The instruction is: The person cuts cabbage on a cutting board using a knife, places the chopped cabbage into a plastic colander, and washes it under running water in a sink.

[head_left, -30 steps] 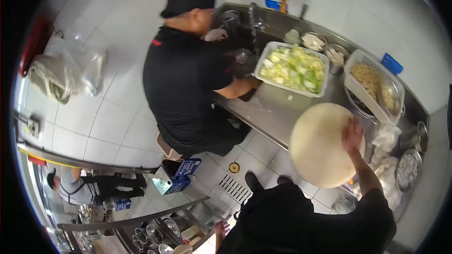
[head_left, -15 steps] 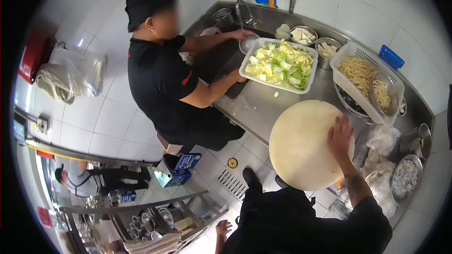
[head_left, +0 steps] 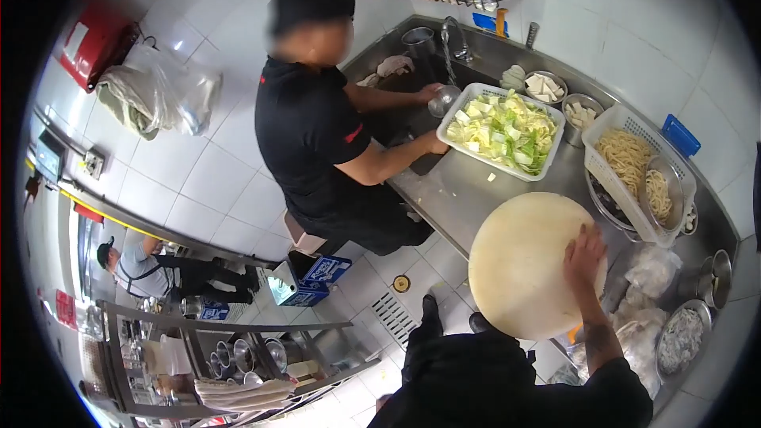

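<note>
My right hand (head_left: 584, 257) lies with fingers stretched out on the right part of a large round cutting board (head_left: 519, 269). The pale board overlaps the front edge of the steel counter (head_left: 452, 194). Of my left hand (head_left: 383, 403), only a sliver shows at the bottom edge, low beside my body, with its fingers hidden. Beyond the board stands a white basket of chopped cabbage (head_left: 507, 133). Right of that, a white perforated basket (head_left: 598, 131) holds noodles (head_left: 622, 157) and a metal bowl.
A co-worker (head_left: 313, 135) in black stands at the sink, holding a bowl (head_left: 445, 101) near the running tap (head_left: 456, 40). Plastic bags (head_left: 654, 265) and a bowl of white pieces (head_left: 680, 341) sit on the right. Shelving (head_left: 246, 357) stands at lower left; another person (head_left: 151, 269) is farther back.
The view has shifted, so most things appear farther right and lower. My left hand has mostly left the view. My right hand stays on the cutting board.
</note>
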`<state>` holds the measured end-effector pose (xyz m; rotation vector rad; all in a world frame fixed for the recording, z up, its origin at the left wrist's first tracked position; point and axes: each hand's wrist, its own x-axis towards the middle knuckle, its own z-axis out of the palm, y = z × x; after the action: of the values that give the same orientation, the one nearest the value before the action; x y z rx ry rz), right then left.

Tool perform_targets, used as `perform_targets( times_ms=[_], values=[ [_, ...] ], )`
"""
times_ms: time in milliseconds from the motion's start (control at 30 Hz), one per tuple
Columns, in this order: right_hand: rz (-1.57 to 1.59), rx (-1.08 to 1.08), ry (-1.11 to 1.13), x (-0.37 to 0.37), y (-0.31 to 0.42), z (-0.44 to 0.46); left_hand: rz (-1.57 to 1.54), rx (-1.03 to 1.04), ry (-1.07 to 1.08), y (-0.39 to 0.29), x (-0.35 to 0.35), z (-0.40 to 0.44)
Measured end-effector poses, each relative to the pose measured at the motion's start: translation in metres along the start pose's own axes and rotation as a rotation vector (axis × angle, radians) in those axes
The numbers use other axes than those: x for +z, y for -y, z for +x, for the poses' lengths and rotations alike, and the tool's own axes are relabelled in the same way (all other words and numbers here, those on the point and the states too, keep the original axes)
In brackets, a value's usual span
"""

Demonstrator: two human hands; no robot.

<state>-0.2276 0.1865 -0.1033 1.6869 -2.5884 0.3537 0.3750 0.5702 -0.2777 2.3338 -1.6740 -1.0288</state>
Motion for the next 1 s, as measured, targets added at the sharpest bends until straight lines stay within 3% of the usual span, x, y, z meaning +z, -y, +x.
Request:
perform_targets(
  times_ms=[133, 200, 300, 333, 367, 400, 467, 533, 833, 900, 933, 967, 1000],
  values=[
    [0.029, 0.048, 0.027, -0.004, 0.004, 0.000, 0.259, 0.323, -0.253, -0.003, -0.037, 0.036],
    [-0.024, 0.047, 0.029, -0.008, 0.005, 0.002, -0.529, -0.467, -0.129, -0.071, -0.071, 0.045],
    [-0.023, 0.046, 0.041, -0.012, 0.006, 0.003, -0.797, -0.579, -0.157, -0.083, -0.075, 0.055],
    [-0.022, 0.052, 0.038, -0.010, 0.006, 0.004, -0.829, -0.479, -0.180, -0.076, -0.065, 0.054],
    [0.001, 0.034, 0.016, -0.006, 0.006, 0.004, -1.000, -0.255, -0.102, -0.047, -0.052, 0.048],
    [0.023, 0.039, -0.009, -0.003, 0.004, -0.001, -1.015, -0.130, -0.046, -0.029, -0.045, 0.051],
    [0.016, 0.073, -0.030, -0.006, 0.002, 0.000, -0.681, -0.228, -0.004, -0.032, -0.033, 0.072],
    [0.024, 0.052, -0.027, -0.008, 0.002, -0.005, -0.542, -0.262, 0.031, -0.023, -0.026, 0.084],
    [0.000, 0.034, 0.005, 0.004, 0.001, 0.007, -0.513, -0.370, 0.068, -0.023, -0.012, 0.063],
    [-0.118, -0.242, -0.435, 0.055, -0.027, 0.006, -0.594, -0.451, 0.052, -0.020, 0.000, 0.048],
    [0.150, -0.214, -0.329, 0.062, -0.033, 0.007, -0.661, -0.510, 0.058, -0.013, 0.007, 0.041],
    [0.017, -0.352, -0.520, 0.053, -0.029, 0.012, -0.736, -0.571, 0.088, -0.002, 0.017, 0.031],
    [0.159, -0.411, -0.462, 0.065, -0.038, 0.023, -0.799, -0.614, 0.111, 0.006, 0.030, 0.022]
  ],
)
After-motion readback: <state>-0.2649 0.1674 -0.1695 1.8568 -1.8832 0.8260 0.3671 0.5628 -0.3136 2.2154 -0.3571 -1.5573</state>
